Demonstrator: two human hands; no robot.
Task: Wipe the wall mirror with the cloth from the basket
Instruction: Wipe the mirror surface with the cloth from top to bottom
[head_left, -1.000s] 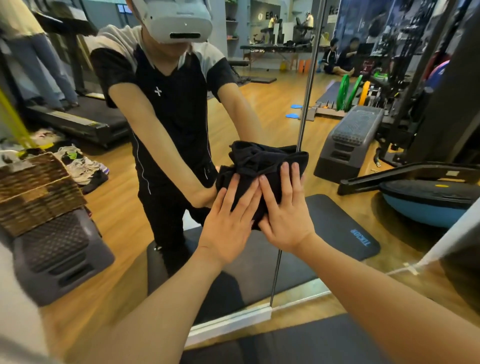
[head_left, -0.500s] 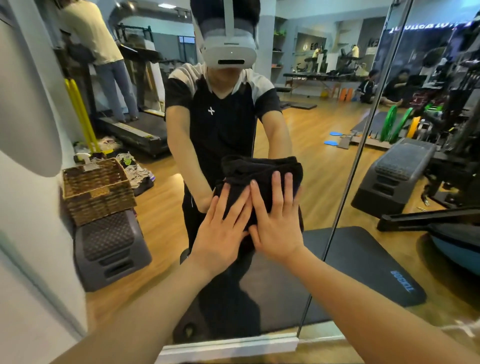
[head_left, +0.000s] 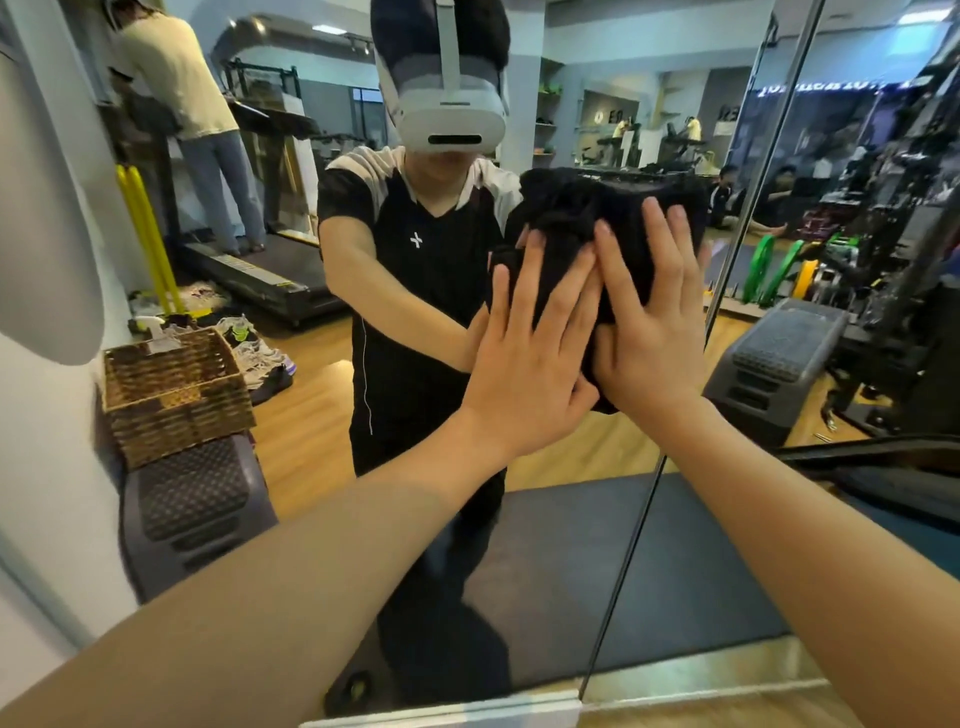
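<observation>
Hiding much of the black cloth (head_left: 597, 234), left hand (head_left: 524, 374) and right hand (head_left: 649, 332) press it against the wall mirror (head_left: 311, 441), fingers (head_left: 540, 280) flat, straight, grasping nothing.

Soft matt black cloth (head_left: 613, 244), glossy glass mirror (head_left: 322, 415), rough woven wicker basket (head_left: 176, 395), seemingly wooden floor (head_left: 306, 431)

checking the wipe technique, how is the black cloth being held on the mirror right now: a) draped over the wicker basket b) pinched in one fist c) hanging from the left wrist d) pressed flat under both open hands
d: the left hand and right hand lie side by side with straight fingers, pressing the black cloth against the mirror.
</observation>
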